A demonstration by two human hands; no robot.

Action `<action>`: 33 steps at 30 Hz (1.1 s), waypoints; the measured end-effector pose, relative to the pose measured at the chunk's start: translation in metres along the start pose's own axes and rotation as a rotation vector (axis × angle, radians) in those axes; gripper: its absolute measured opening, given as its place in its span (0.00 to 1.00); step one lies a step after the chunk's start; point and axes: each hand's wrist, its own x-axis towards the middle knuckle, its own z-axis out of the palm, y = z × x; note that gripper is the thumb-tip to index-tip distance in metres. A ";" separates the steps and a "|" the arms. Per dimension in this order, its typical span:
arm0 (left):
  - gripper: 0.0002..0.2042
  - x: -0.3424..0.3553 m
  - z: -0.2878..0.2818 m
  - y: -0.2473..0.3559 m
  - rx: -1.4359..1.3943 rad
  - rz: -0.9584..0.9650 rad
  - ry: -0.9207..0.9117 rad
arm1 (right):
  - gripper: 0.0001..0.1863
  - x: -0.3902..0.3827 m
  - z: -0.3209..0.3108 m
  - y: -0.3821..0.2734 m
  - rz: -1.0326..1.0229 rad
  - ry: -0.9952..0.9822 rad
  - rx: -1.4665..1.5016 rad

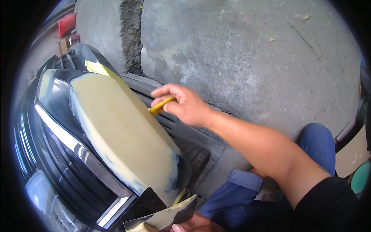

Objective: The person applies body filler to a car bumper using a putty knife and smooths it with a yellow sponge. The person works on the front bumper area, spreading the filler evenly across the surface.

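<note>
A car bumper [50, 112] fills the left side, its corner coated with a broad beige layer of body filler [119, 123]. My right hand [181, 104] is closed round a yellow filler spreader [164, 104], whose tip reaches the outer edge of the beige patch. Whether the tip touches the surface I cannot tell. Low in the picture, my left hand [197, 223] grips a dark mixing board [164, 216] smeared with pale yellow filler. Part of this hand is cut off by the lower edge.
Yellow masking tape [96, 68] sticks to the bumper's far end. A dark shoe [199, 158] shows beside the patch, and my bent knees in blue jeans [317, 145] are at the right. A red container [66, 25] stands far left on the cracked concrete floor [239, 50].
</note>
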 end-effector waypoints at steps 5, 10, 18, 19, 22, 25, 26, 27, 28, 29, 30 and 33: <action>0.26 -0.011 -0.041 -0.019 0.266 0.086 -0.010 | 0.21 -0.041 -0.013 0.024 0.158 -0.002 -0.001; 0.29 0.002 -0.006 0.008 -0.346 -0.112 -0.080 | 0.22 -0.010 -0.004 -0.013 -0.099 0.111 0.062; 0.26 -0.002 -0.015 0.008 -0.321 -0.028 -0.007 | 0.21 -0.081 0.006 0.035 0.120 0.039 -0.142; 0.27 -0.002 -0.021 0.005 -0.320 0.006 -0.031 | 0.22 -0.099 0.005 0.042 0.187 0.018 -0.144; 0.29 -0.005 -0.038 0.000 -0.317 0.060 -0.056 | 0.23 -0.140 0.000 0.057 0.402 0.034 -0.016; 0.29 -0.009 -0.042 0.004 -0.329 0.013 -0.016 | 0.25 -0.154 -0.012 0.035 0.428 0.113 0.031; 0.30 -0.010 -0.043 0.004 -0.349 -0.008 -0.033 | 0.26 -0.155 -0.014 0.021 0.421 0.150 0.029; 0.30 -0.011 -0.045 0.006 -0.367 -0.027 -0.045 | 0.26 -0.155 -0.017 0.006 0.387 0.141 -0.015; 0.30 -0.011 -0.046 0.008 -0.397 -0.067 -0.054 | 0.26 -0.156 -0.015 -0.008 0.350 0.143 0.000; 0.31 -0.009 -0.045 0.010 -0.426 -0.109 -0.062 | 0.25 -0.157 -0.010 -0.025 0.316 0.145 0.014; 0.31 -0.007 -0.046 0.016 -0.459 -0.142 -0.062 | 0.25 -0.157 0.000 -0.043 0.279 0.135 0.025; 0.32 0.002 -0.028 0.033 -0.588 -0.275 -0.034 | 0.25 -0.167 0.038 -0.111 0.116 0.033 -0.042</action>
